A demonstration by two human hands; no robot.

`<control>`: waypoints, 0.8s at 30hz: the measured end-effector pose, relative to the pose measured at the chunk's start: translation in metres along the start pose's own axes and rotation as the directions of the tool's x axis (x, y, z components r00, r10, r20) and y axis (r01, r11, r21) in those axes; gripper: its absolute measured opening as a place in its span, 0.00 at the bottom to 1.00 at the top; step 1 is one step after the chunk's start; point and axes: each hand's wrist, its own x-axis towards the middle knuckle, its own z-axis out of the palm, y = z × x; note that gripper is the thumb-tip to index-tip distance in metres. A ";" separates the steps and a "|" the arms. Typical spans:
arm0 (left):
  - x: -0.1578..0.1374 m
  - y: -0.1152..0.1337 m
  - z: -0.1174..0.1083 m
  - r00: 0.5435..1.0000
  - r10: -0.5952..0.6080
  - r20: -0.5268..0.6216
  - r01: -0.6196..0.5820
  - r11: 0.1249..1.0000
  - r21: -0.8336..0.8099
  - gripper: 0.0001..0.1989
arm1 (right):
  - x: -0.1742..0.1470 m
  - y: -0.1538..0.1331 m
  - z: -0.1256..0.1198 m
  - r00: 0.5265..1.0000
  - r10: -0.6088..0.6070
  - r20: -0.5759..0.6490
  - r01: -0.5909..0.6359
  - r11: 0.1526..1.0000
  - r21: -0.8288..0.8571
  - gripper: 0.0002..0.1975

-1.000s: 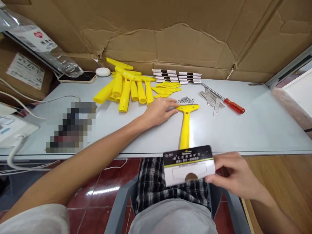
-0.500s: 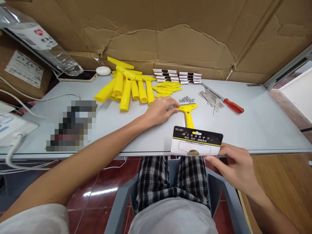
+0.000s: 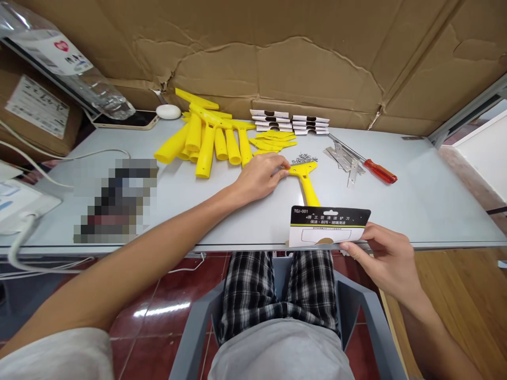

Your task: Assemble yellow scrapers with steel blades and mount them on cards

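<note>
My left hand [image 3: 261, 177] pinches the left end of the head of a yellow scraper [image 3: 307, 182], which lies on the table with its handle pointing toward me. My right hand [image 3: 390, 258], low at the table's front edge, grips the right side of a black and white packaging card [image 3: 329, 226] marked TGJ-001. The card stands tilted in front of the scraper and hides the handle's end. Just beyond the scraper's head lies a small heap of screws [image 3: 304, 158]. Several thin yellow plastic pieces [image 3: 273, 141] are behind my left hand.
Several yellow scraper handles [image 3: 204, 150] are piled at the back left. Folded cards [image 3: 271, 120] stand stacked by the cardboard wall [image 3: 317, 63]. Metal blades [image 3: 343, 161] and a red-handled screwdriver [image 3: 379, 171] lie at right. A plastic bottle [image 3: 67, 63] and phone [image 3: 127, 120] are at left.
My right hand has moved the card slightly to the right. The scraper's handle has swung a little to the right, while my left hand keeps hold of its head.
</note>
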 end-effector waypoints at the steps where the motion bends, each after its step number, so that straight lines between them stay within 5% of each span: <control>1: 0.000 0.000 0.000 1.000 0.000 -0.004 0.000 1.000 0.004 0.11 | -0.001 0.001 -0.003 1.000 -0.009 0.013 0.009 1.000 0.006 0.08; 14: -0.005 0.009 -0.002 0.996 0.023 0.087 -0.033 0.992 0.122 0.20 | -0.026 0.031 -0.010 0.976 -0.198 0.093 0.214 0.949 -0.231 0.09; 24: -0.004 0.002 -0.001 0.994 0.100 0.051 -0.103 0.993 0.059 0.17 | -0.012 0.037 -0.008 0.995 -0.063 0.078 0.085 0.943 -0.323 0.06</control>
